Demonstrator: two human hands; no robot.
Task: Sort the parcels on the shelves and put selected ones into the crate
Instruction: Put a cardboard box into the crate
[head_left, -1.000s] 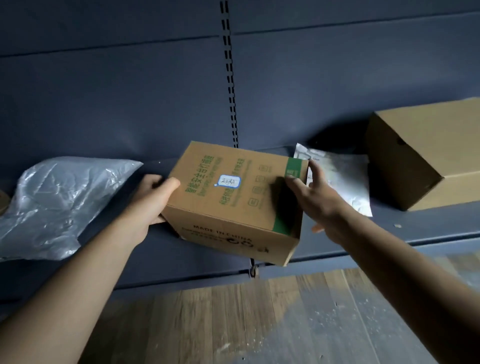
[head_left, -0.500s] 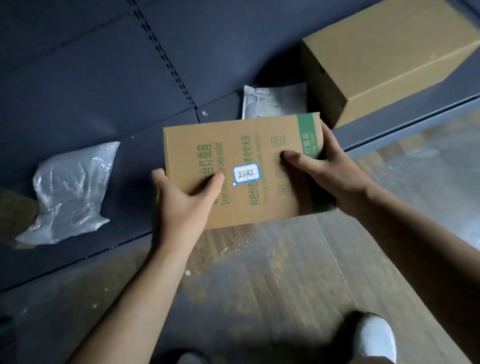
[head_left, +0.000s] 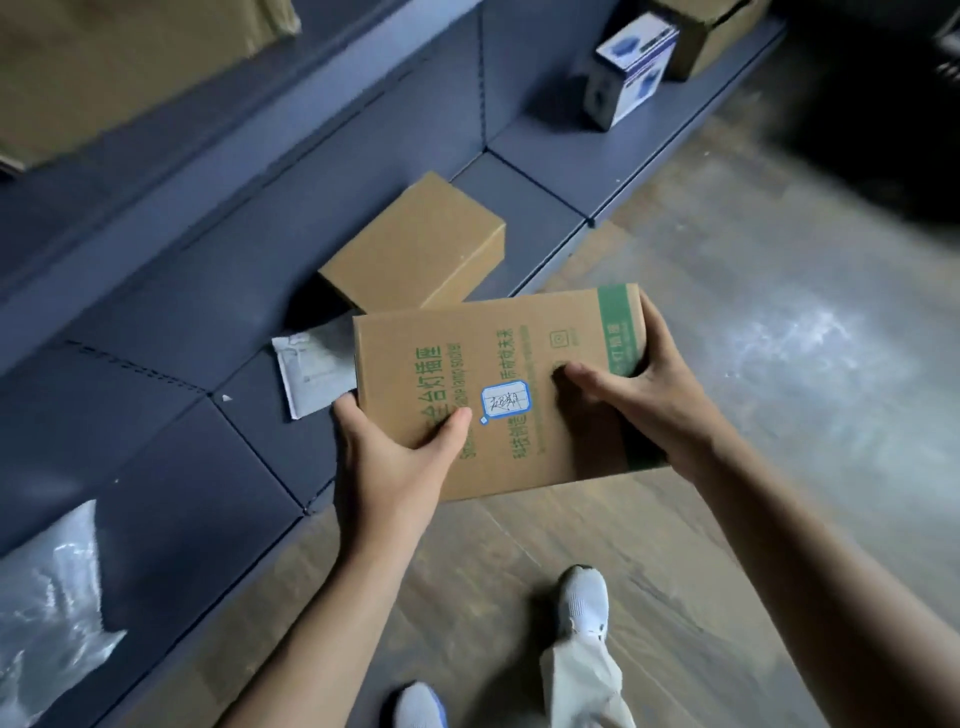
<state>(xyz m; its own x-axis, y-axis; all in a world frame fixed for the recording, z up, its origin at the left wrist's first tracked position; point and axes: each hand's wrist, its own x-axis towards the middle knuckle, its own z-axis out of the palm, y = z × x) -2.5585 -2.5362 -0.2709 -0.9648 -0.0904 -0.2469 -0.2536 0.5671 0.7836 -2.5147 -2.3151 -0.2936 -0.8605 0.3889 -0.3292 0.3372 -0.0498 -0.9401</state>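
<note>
Brown cardboard fills your grip: you hold the green-printed cardboard box in both hands, lifted off the shelf and above the wooden floor, just in front of the shelf edge. Your left hand grips the near left corner, with the thumb curled onto the top face beside a small blue-bordered handwritten label; the fingers wrap round the left side, mostly out of sight. Your right hand clasps the right end by the green band, thumb pressed on top and fingers hooked over the far edge.

On the dark blue shelf, a white padded mailer lies partly hidden behind the held box. A plain cardboard box sits just beyond the mailer. A clear plastic bag lies at the shelf's left end, and a blue-and-white carton stands well to the right. Your white shoe rests on the floor below.
</note>
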